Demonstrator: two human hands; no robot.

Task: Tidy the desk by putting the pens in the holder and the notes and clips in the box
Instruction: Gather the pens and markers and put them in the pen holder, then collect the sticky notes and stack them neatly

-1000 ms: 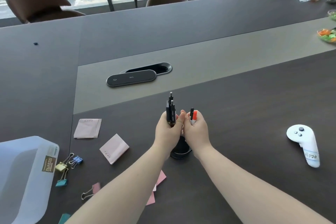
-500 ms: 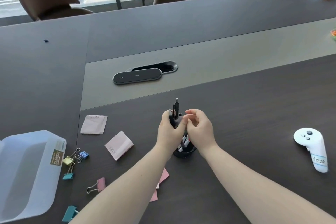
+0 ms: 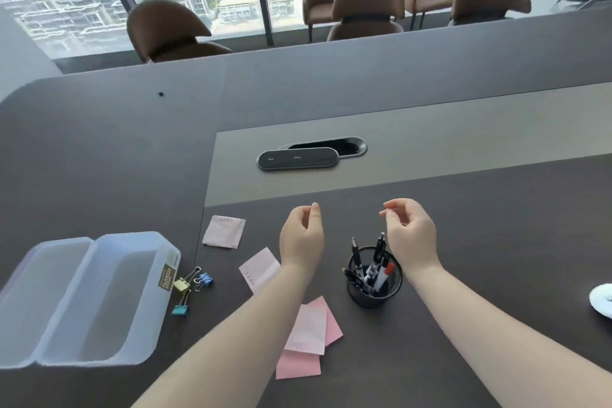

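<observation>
Gathering the loose paper and clips looks like the step now in hand, since the pens already stand in the holder; working left to right, the clear plastic box (image 3: pixel 82 301) sits open at the near left of the desk (image 3: pixel 496 225), its two compartments bare as far as can be seen; just beside its right wall lie the binder clips (image 3: pixel 190 286), a gold, a blue and a teal one in a loose cluster, so they are the shortest carry and best pinched by their wire handles one or two at a time; further right the paper notes are scattered, a pale folded note (image 3: pixel 224 231) near the grey strip, a white note (image 3: pixel 260 270) partly under the left forearm, and a stack of pink notes (image 3: pixel 309 334) nearest the body; squaring the pink ones into one pile before lifting should stop them fanning out; the left hand (image 3: pixel 301 238) hangs above the desk with its grip loosely curled and holding nothing; the mesh pen holder (image 3: pixel 374 278) stands upright between the forearms with the pens (image 3: pixel 371 267) leaning inside it; the right hand (image 3: pixel 410 235) hovers just above and beyond the holder, its grip likewise half open and bare; a moment ago both hands were closed together around the pens over the holder, and they have since let go and drawn apart.
</observation>
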